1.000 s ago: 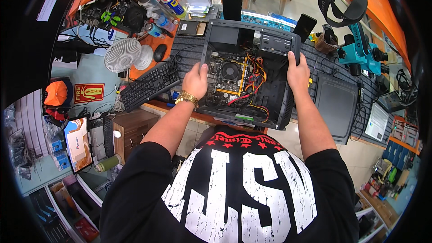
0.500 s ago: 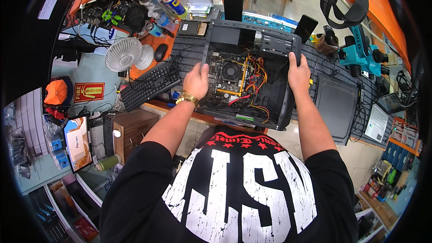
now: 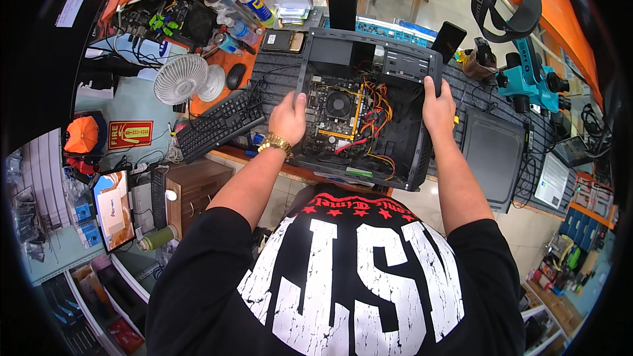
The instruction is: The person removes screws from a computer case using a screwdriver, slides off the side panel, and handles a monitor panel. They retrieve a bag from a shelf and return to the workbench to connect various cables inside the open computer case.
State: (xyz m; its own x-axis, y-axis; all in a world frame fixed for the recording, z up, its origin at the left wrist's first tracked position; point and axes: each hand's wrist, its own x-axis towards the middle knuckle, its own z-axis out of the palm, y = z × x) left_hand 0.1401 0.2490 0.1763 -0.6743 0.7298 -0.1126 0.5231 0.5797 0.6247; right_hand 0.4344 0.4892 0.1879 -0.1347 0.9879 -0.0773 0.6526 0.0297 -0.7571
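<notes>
An opened black desktop computer case (image 3: 410,115) lies in front of me, its inside facing up. My left hand (image 3: 287,118) grips its left edge, thumb on top and the other fingers partly hidden; a gold watch (image 3: 275,144) is on that wrist. On the opposite edge, my right hand (image 3: 438,107) holds the case with the thumb over the rim. Within it show a motherboard (image 3: 321,102) with a round cooling fan (image 3: 339,103), red, yellow and black cables (image 3: 377,111), and a dark box-shaped unit (image 3: 330,54) at the far left corner.
A flat dark panel (image 3: 491,158) lies right of the case, near a teal microscope (image 3: 537,86). At left are a black keyboard (image 3: 221,130), a mouse (image 3: 235,76) and a white fan (image 3: 181,79). Two phones stand behind; a strap (image 3: 504,0) hangs at upper right.
</notes>
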